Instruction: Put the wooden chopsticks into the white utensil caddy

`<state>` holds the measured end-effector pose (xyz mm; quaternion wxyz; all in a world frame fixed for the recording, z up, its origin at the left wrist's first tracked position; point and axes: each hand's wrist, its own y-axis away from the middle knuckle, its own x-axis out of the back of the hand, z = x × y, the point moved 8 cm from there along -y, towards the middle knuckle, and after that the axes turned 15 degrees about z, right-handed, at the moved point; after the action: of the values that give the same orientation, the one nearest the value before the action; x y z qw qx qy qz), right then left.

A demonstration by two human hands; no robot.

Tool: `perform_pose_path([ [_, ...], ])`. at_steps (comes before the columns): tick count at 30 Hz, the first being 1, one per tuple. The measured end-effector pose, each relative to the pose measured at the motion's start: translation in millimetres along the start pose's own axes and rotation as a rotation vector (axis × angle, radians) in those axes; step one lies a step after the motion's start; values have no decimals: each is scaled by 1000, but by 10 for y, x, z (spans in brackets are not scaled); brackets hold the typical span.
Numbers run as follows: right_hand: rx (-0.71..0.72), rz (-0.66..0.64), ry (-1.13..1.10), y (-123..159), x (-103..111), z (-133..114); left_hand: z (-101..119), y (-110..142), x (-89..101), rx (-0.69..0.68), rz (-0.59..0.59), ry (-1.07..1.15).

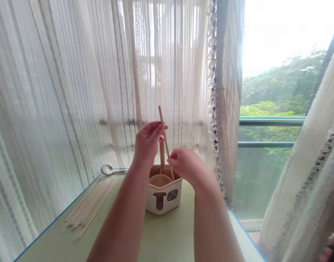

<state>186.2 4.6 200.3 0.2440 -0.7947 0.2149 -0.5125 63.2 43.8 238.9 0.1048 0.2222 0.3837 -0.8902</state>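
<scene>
A white utensil holder (163, 196) with brown inner compartments stands on the pale green table (169, 236). Above it my left hand (147, 140) pinches the upper part of a wooden chopstick (162, 118) that leans into the holder. My right hand (183, 163) is closed on the same chopstick lower down, just above the holder's rim. A second chopstick (162, 153) stands upright in the holder behind my hands.
A row of several wooden chopsticks (92, 202) lies flat on the table's left side, with a metal spoon (108, 169) beyond them at the back edge. Sheer striped curtains (74, 91) hang behind the table. A window (270, 109) with a green railing is at right.
</scene>
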Motion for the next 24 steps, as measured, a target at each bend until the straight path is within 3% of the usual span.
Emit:
perform_pose_path([
  [4,-37,69,13,-94,-24,115,-111,19,-91,-76,46,13],
  [8,-26,175,2,-214,-100,148,-93,22,-18,-202,118,-18],
  [12,0,203,-50,-264,-183,102,-17,19,31,-263,112,-85],
  [16,27,140,-37,-254,-263,34,-21,32,22,-221,79,-134],
  [24,21,34,32,-266,-454,117,-274,-10,43,-119,58,-192],
])
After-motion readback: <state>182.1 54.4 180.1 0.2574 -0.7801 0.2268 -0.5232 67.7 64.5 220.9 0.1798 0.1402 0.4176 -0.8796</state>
